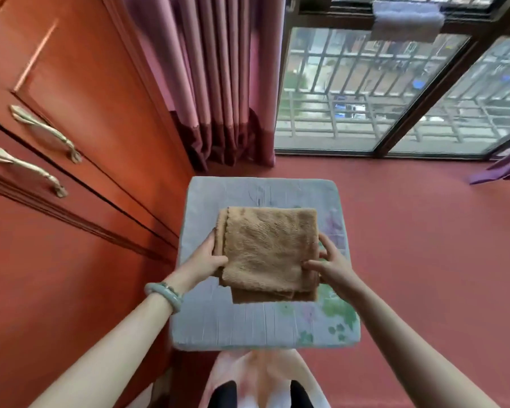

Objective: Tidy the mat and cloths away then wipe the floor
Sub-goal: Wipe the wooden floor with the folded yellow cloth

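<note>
Your left hand point(211, 257) and right hand point(331, 265) pinch the folded brown cloth point(268, 251) by its sides: flat, near-square, layered edges facing left, over the grey mat point(248, 325).

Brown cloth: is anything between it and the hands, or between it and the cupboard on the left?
Nothing between: the left hand and right hand both grip the brown cloth by its sides. Toward the cupboard nothing intervenes, but its doors are shut.
</note>
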Action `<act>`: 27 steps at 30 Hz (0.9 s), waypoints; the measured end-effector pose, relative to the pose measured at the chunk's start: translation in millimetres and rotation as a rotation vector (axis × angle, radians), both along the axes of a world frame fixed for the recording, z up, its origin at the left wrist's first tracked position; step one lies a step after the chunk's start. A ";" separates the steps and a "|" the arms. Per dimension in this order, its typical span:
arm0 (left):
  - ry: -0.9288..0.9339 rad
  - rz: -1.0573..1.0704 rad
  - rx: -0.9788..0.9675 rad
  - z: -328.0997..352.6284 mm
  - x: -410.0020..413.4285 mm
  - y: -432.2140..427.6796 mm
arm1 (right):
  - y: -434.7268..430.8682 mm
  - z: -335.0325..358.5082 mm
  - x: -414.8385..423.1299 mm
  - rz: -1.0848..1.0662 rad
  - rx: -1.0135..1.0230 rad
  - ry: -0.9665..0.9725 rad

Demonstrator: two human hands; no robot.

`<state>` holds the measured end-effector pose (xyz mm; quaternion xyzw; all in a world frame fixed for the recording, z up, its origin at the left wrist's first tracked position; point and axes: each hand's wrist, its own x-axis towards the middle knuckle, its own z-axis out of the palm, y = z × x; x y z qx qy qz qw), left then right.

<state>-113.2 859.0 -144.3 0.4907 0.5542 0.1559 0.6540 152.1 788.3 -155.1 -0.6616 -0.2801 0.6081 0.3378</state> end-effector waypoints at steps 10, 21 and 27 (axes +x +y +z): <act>0.232 -0.051 -0.052 -131.7 19.8 33.0 | 48.7 -119.6 14.5 0.147 -0.117 -0.182; 0.520 0.016 0.109 -174.5 32.0 21.8 | 48.9 -165.4 21.1 0.290 -0.109 -0.397; 0.868 -0.423 0.641 -165.6 40.9 8.5 | 40.5 -159.5 21.2 0.651 0.366 -1.139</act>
